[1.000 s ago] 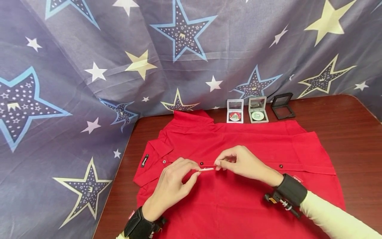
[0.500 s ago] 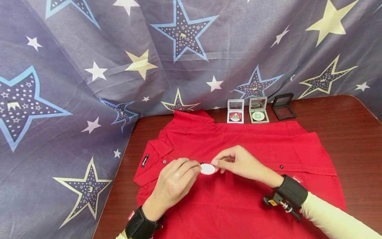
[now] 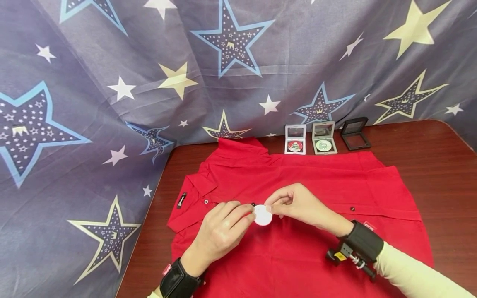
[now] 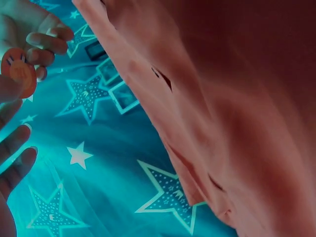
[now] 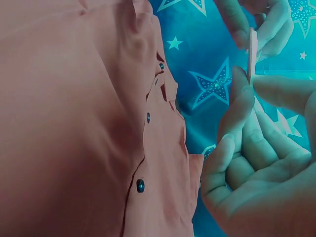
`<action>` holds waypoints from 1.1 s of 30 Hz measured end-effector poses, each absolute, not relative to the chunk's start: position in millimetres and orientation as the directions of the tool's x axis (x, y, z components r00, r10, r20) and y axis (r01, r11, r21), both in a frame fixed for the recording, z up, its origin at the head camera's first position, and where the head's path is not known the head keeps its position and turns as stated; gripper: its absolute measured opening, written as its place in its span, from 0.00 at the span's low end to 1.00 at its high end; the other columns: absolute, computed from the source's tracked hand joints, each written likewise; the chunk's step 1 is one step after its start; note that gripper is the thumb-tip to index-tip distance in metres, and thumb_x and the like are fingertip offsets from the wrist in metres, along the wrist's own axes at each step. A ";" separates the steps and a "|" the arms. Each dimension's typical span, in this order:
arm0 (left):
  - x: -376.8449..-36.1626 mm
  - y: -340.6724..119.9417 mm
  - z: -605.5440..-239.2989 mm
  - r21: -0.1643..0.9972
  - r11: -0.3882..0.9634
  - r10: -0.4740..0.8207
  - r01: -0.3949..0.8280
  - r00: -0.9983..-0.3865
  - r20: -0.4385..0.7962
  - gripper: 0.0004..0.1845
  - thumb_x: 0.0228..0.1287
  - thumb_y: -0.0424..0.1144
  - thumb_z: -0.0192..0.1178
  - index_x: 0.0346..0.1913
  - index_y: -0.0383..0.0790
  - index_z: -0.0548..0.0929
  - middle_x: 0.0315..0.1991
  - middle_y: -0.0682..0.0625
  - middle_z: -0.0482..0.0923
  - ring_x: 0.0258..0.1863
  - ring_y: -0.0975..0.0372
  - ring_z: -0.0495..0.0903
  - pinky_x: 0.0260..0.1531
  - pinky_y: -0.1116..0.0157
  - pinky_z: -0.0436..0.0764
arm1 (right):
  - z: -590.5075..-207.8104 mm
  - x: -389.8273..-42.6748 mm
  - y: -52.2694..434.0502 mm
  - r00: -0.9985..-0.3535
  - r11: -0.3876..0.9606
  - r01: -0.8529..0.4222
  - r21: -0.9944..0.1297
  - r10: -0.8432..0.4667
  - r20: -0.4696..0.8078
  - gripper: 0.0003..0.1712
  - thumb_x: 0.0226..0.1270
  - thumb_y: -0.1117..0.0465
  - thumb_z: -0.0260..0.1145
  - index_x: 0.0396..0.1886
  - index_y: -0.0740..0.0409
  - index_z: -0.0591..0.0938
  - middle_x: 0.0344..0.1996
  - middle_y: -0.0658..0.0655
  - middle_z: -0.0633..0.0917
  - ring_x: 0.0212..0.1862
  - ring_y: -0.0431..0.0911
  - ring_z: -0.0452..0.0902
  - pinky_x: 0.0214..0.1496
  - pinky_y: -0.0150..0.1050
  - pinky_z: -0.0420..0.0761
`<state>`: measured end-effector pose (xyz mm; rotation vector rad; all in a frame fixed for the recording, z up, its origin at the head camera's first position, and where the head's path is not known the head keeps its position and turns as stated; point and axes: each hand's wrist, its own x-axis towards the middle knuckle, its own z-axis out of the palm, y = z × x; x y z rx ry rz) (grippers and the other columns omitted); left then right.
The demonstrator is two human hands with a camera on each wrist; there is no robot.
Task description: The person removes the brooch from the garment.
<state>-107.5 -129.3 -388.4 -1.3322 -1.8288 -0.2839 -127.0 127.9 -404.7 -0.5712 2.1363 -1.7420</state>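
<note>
Above the red shirt (image 3: pixel 316 182), both hands pinch a small round disc (image 3: pixel 263 215) between their fingertips. Its white face is turned to the head camera. In the left wrist view the disc (image 4: pixel 25 74) shows an orange-red printed side, partly covered by a finger. The right wrist view catches the disc (image 5: pixel 252 57) edge-on. My left hand (image 3: pixel 223 229) grips its left edge. On the opposite edge is my right hand (image 3: pixel 302 207), pinching with thumb and index finger. The shirt lies on its side, with its collar to the left.
Along the table's far edge stand three opened square cases: a white case (image 3: pixel 295 153) with a red tree disc, a grey case (image 3: pixel 324 152) with a green disc, and a black case (image 3: pixel 355 140). Behind hangs a star-patterned curtain (image 3: pixel 149 41). Brown tabletop (image 3: pixel 428 153) shows at right.
The disc has turned from nearly edge-on until its white face shows round to the head camera. The left fingers have shifted with it; the right hand stays almost in place.
</note>
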 end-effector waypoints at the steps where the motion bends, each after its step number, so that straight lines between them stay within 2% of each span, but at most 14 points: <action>1: -107.4 -128.9 -389.4 -0.248 0.412 0.673 0.877 -0.108 0.732 0.06 0.68 0.30 0.61 0.41 0.36 0.88 0.44 0.45 0.86 0.37 0.55 0.83 0.30 0.66 0.80 | -404.4 -126.9 128.0 -0.872 0.178 -0.098 -0.979 -0.490 -0.002 0.09 0.64 0.58 0.76 0.42 0.55 0.91 0.32 0.53 0.90 0.30 0.60 0.83 0.32 0.43 0.84; 6: -106.4 -129.2 -394.0 -0.034 0.433 0.608 0.901 -0.265 0.748 0.10 0.62 0.31 0.67 0.46 0.37 0.88 0.46 0.47 0.85 0.40 0.57 0.83 0.35 0.64 0.82 | -402.6 -127.4 129.1 -0.889 0.177 -0.092 -0.980 -0.459 0.000 0.08 0.63 0.59 0.77 0.41 0.54 0.91 0.32 0.54 0.90 0.31 0.58 0.84 0.32 0.40 0.84; 12: -103.1 -132.9 -400.0 0.291 0.469 0.503 0.834 -0.523 0.688 0.16 0.60 0.32 0.70 0.51 0.42 0.87 0.49 0.52 0.84 0.44 0.60 0.82 0.42 0.64 0.82 | -401.2 -127.9 130.7 -0.895 0.171 -0.090 -0.981 -0.447 0.004 0.07 0.63 0.61 0.76 0.41 0.54 0.91 0.32 0.54 0.90 0.34 0.61 0.86 0.36 0.41 0.86; 15: -101.3 -134.8 -403.0 0.428 0.499 0.450 0.754 -0.647 0.615 0.13 0.64 0.35 0.68 0.52 0.45 0.87 0.48 0.57 0.84 0.42 0.61 0.82 0.40 0.64 0.82 | -400.9 -127.6 131.5 -0.892 0.164 -0.091 -0.982 -0.452 0.007 0.07 0.64 0.60 0.76 0.41 0.54 0.91 0.31 0.54 0.90 0.34 0.62 0.86 0.35 0.38 0.84; 19: -99.3 -134.3 -406.4 0.567 0.521 0.393 0.638 -0.769 0.504 0.09 0.69 0.40 0.67 0.50 0.49 0.87 0.44 0.62 0.83 0.36 0.65 0.80 0.30 0.62 0.82 | -399.6 -127.0 133.0 -0.894 0.158 -0.106 -0.982 -0.448 0.024 0.07 0.63 0.60 0.76 0.40 0.54 0.91 0.30 0.54 0.89 0.32 0.59 0.85 0.34 0.35 0.83; 22: -98.5 -131.7 -408.8 0.678 0.483 0.363 0.555 -0.831 0.422 0.06 0.70 0.42 0.67 0.47 0.52 0.87 0.38 0.62 0.83 0.31 0.66 0.80 0.25 0.63 0.82 | -398.6 -126.8 134.3 -0.898 0.178 -0.141 -0.974 -0.437 0.050 0.06 0.62 0.60 0.77 0.39 0.52 0.91 0.29 0.53 0.89 0.30 0.53 0.84 0.32 0.34 0.80; 25: -98.4 -128.2 -410.6 0.770 0.427 0.344 0.475 -0.872 0.347 0.05 0.70 0.43 0.68 0.46 0.54 0.88 0.35 0.61 0.84 0.30 0.65 0.82 0.26 0.64 0.83 | -398.8 -126.7 135.3 -0.900 0.206 -0.179 -0.962 -0.429 0.076 0.05 0.62 0.60 0.77 0.37 0.48 0.91 0.27 0.50 0.88 0.27 0.47 0.81 0.30 0.33 0.77; 33: -98.8 -120.8 -410.9 0.851 0.373 0.342 0.370 -0.907 0.245 0.06 0.65 0.41 0.72 0.43 0.50 0.88 0.32 0.58 0.86 0.28 0.63 0.84 0.26 0.64 0.83 | -402.0 -126.0 135.4 -0.879 0.228 -0.267 -0.936 -0.456 0.139 0.06 0.62 0.59 0.77 0.37 0.42 0.91 0.27 0.44 0.89 0.26 0.48 0.80 0.29 0.35 0.78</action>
